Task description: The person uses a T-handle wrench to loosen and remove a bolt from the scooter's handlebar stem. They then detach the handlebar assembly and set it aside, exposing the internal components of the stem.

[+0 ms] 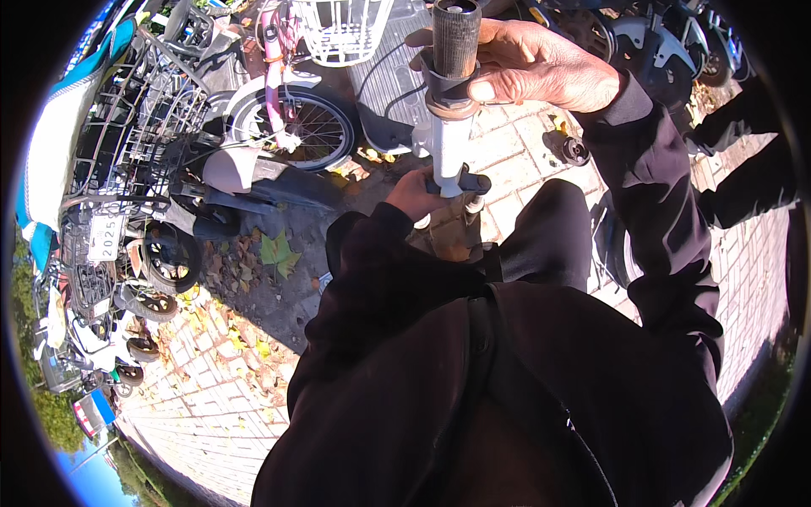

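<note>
In front of me stands a white metal tube (452, 152), part of a bicycle's front end, with a dark ridged tube (457, 38) rising out of its top. A black collar (451, 84) and a brownish ring sit where the two meet. My right hand (541, 68) comes from the right, thumb and fingers closed around the collar. Lower down, my left hand (412, 194) is wrapped around the bottom of the white tube, beside a short black cylindrical end (475, 182). Its fingertips are partly hidden behind the tube.
A small round dark part (575, 151) lies on the paving right of the tube. Behind are a pink bicycle's wheel (296, 127), a white basket (342, 38) and a grey ribbed footboard (393, 76). Parked bicycles with wire baskets (127, 127) crowd the left; more wheels stand upper right.
</note>
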`<action>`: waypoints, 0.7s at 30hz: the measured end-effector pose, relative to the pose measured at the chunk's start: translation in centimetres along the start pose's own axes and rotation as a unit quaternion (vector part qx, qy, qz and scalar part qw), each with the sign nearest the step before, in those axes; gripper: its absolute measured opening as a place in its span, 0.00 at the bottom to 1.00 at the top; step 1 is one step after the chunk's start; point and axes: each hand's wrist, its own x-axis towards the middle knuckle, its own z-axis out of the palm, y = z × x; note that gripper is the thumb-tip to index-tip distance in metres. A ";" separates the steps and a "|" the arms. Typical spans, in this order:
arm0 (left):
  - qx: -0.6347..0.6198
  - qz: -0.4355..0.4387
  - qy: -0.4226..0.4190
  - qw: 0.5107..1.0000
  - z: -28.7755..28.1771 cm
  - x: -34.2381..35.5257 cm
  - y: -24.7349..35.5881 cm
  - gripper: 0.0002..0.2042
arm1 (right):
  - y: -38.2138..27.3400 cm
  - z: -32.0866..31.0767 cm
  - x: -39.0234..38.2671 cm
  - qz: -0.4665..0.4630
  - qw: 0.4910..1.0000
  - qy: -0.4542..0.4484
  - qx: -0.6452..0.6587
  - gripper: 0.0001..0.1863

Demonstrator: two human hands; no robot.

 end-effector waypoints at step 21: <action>-0.113 0.277 0.180 0.937 -2.7 -1.1 20.5 0.23 | 4.7 -1.9 -6.4 0.013 0.976 0.216 0.001 0.29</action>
